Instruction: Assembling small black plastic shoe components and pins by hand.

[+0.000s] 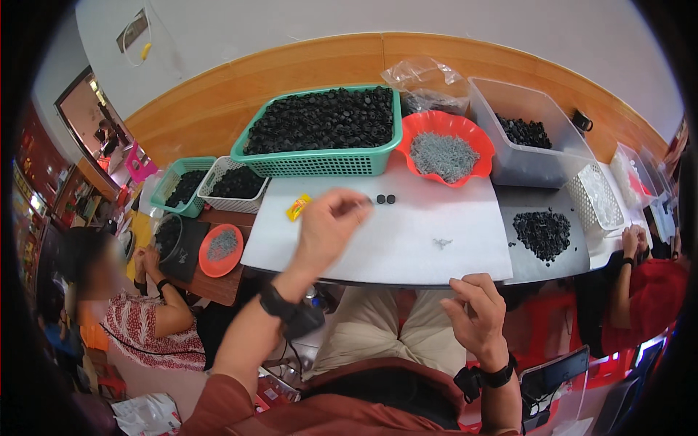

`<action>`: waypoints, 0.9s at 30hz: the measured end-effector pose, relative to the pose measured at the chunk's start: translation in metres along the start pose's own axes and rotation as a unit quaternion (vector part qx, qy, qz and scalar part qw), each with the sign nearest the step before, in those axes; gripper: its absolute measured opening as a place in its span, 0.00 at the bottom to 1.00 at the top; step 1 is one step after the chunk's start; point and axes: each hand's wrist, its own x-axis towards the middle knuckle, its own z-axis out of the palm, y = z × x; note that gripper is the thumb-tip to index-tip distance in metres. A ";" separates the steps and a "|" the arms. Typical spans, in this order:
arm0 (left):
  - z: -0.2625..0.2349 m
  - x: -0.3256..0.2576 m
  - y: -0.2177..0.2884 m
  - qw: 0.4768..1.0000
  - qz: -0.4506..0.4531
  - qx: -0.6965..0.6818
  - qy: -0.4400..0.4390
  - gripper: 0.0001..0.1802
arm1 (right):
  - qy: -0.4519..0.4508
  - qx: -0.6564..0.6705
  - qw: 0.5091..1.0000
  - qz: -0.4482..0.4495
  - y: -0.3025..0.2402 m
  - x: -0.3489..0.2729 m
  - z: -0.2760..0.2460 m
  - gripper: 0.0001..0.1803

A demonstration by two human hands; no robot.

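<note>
My left hand (327, 227) is over the white work mat (407, 251), thumb and fingers pinched together; what sits between the fingertips is too small to make out. Just right of those fingertips, two small round black caps (386, 199) lie side by side on the mat. A yellow wrapped packet (298, 207) lies left of the hand. My right hand (476, 312) is at the mat's front edge, palm inward, fingers loosely bent and apart, with nothing seen in it. A little pile of grey screws (441, 243) lies on the mat beyond it.
Behind the mat stand a green basket (320, 163) of black caps, a red scalloped bowl (456, 178) of screws and a clear bin (502, 102). Loose black pieces (542, 234) lie to the right. Co-workers sit left (149, 320) and right (640, 298).
</note>
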 end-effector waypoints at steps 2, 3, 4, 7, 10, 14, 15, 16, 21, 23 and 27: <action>-0.034 0.044 -0.007 0.987 0.098 0.083 0.091 0.09 | -0.007 0.000 1.000 0.000 -0.003 0.001 0.000 0.20; -0.049 0.063 -0.001 0.978 0.086 0.153 0.114 0.11 | -0.010 -0.007 1.000 0.009 -0.003 0.002 0.000 0.19; -0.067 0.080 -0.002 0.964 0.103 0.206 0.135 0.14 | -0.011 -0.004 1.000 0.004 -0.004 0.003 0.001 0.19; -0.104 0.104 -0.016 0.949 0.119 0.249 0.156 0.19 | -0.006 0.016 1.000 -0.009 -0.008 0.010 0.005 0.16; -0.098 0.094 -0.018 0.950 0.075 0.256 0.163 0.19 | 0.008 0.015 1.000 -0.004 -0.003 0.010 0.003 0.15; -0.064 0.057 -0.023 0.971 0.096 0.173 0.134 0.14 | 0.013 -0.036 0.999 0.002 0.007 0.012 -0.003 0.15; -0.055 0.047 -0.028 0.972 0.090 0.172 0.133 0.14 | 0.022 -0.034 0.999 -0.002 0.010 0.014 -0.001 0.14; -0.045 0.037 -0.032 0.974 0.125 0.165 0.093 0.14 | 0.030 -0.012 0.999 0.001 0.011 0.016 0.002 0.12; 0.000 0.026 -0.040 0.961 0.184 0.203 -0.026 0.15 | 0.012 0.005 0.999 0.037 0.014 0.024 0.009 0.10; 0.012 0.036 -0.049 0.951 0.197 0.236 -0.041 0.16 | 0.003 0.007 0.999 0.036 0.015 0.024 0.012 0.11; 0.024 0.052 -0.060 0.935 0.223 0.273 -0.043 0.16 | 0.000 0.002 0.999 0.047 0.017 0.021 0.014 0.10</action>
